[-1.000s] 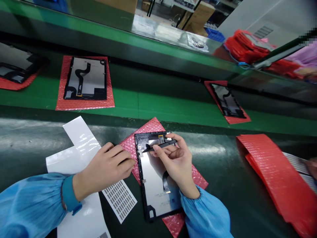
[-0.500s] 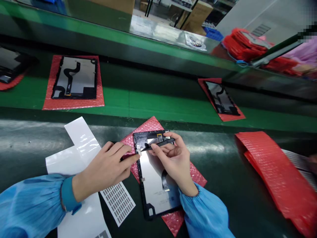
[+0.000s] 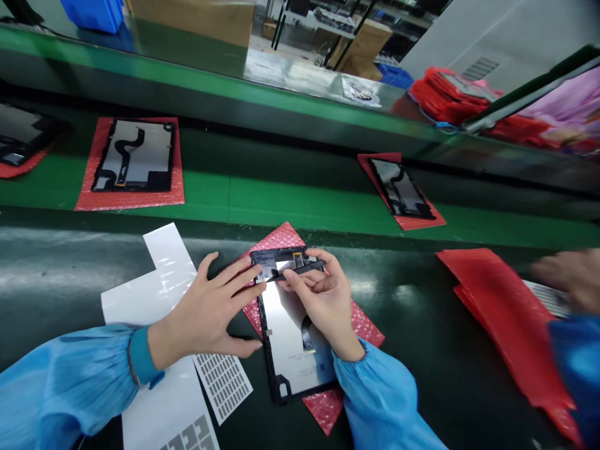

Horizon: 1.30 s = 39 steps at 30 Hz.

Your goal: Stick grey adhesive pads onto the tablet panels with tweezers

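A tablet back panel [image 3: 285, 340] with a black frame and silver inside lies on a red bubble-wrap sheet [image 3: 281, 240] in front of me. My left hand [image 3: 213, 309] rests open, fingers spread, its fingertips on the panel's left edge near the top. My right hand [image 3: 321, 300] lies over the panel and grips black tweezers [image 3: 300, 270], whose tip points left at the panel's upper left corner. Under my left forearm lie white sticker sheets [image 3: 164, 281], one with rows of small grey pads [image 3: 222, 381].
On the green conveyor belt [image 3: 290, 200] behind are more panels on red sheets [image 3: 131, 156], [image 3: 400, 190]. A folded red bubble-wrap bag [image 3: 506, 319] lies at the right, with another person's blurred hand [image 3: 562, 275] and blue sleeve beside it.
My left hand has spread its fingers and slid up along the panel's left edge. The conveyor panels shifted left. Another person's hand has come in at the right.
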Each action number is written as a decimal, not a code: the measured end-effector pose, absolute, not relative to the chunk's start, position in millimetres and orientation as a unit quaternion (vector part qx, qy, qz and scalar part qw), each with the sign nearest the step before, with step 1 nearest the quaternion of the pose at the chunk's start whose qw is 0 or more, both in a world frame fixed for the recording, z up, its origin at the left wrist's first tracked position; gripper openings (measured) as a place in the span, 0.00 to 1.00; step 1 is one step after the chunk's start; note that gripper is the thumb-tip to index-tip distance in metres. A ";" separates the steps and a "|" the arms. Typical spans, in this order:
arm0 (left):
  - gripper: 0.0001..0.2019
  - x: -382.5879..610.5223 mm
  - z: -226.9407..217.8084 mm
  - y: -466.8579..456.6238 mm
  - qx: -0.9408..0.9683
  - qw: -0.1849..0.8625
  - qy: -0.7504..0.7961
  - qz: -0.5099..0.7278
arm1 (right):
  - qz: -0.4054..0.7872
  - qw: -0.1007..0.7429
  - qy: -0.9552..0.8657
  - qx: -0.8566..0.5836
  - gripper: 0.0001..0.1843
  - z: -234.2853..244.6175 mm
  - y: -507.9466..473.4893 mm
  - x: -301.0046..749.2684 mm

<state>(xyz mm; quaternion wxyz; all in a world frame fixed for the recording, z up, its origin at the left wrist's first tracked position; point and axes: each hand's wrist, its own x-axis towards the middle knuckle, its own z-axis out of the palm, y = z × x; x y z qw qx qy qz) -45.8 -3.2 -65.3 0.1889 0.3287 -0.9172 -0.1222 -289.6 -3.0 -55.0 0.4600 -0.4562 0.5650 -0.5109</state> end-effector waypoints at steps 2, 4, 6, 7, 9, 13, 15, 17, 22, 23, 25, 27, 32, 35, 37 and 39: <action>0.39 -47.5 -66.0 -2.5 0.335 0.191 -0.915 -0.122 | -0.529 0.450 0.576 -0.431 0.34 -55.1 -4.1 -292.3; 0.39 -50.8 -65.3 -2.8 0.345 0.194 -0.910 -0.127 | -0.543 0.449 0.579 -0.410 0.37 -56.3 -6.1 -296.2; 0.39 -54.4 -62.3 -4.2 0.357 0.193 -0.904 -0.135 | -0.552 0.460 0.568 -0.400 0.38 -58.4 -7.7 -300.0; 0.38 -55.2 -59.9 -4.8 0.361 0.189 -0.903 -0.138 | -0.553 0.467 0.561 -0.402 0.37 -59.4 -8.0 -301.3; 0.39 -53.1 -54.0 -3.9 0.353 0.175 -0.908 -0.141 | -0.548 0.480 0.547 -0.413 0.28 -60.4 -6.3 -301.9; 0.39 -31.2 -45.4 15.1 0.336 0.169 -0.918 -0.130 | -0.500 0.530 0.501 -0.467 0.16 -55.9 6.8 -292.8; 0.34 -16.4 -45.7 30.8 0.370 0.195 -0.901 -0.114 | -0.456 0.567 0.466 -0.503 0.14 -51.8 16.6 -284.0; 0.29 -3.6 -48.5 43.9 0.419 0.221 -0.875 -0.102 | -0.414 0.590 0.440 -0.535 0.13 -48.8 25.8 -274.3; 0.26 13.1 -55.4 47.6 0.480 0.252 -0.836 -0.083 | -0.391 0.581 0.445 -0.559 0.10 -48.9 35.8 -256.8; 0.25 14.2 -56.3 45.2 0.478 0.257 -0.836 -0.082 | -0.397 0.576 0.448 -0.556 0.10 -49.5 35.3 -254.5; 0.24 14.7 -58.5 40.4 0.472 0.271 -0.834 -0.087 | -0.406 0.566 0.453 -0.556 0.10 -50.7 32.6 -250.0; 0.22 13.2 -62.1 36.6 0.464 0.283 -0.834 -0.097 | -0.402 0.558 0.457 -0.564 0.10 -51.8 29.0 -245.4; 0.11 7.3 -71.9 31.8 0.434 0.286 -0.846 -0.115 | -0.395 0.552 0.477 -0.558 0.11 -54.2 23.3 -238.2; 0.10 6.4 -73.8 31.8 0.426 0.292 -0.848 -0.123 | -0.396 0.551 0.491 -0.546 0.14 -55.2 23.1 -239.5; 0.09 6.9 -74.4 32.4 0.423 0.297 -0.847 -0.126 | -0.391 0.555 0.495 -0.543 0.15 -55.6 23.1 -241.3; 0.08 7.6 -75.3 32.7 0.419 0.298 -0.848 -0.129 | -0.384 0.564 0.491 -0.541 0.16 -55.8 22.8 -242.6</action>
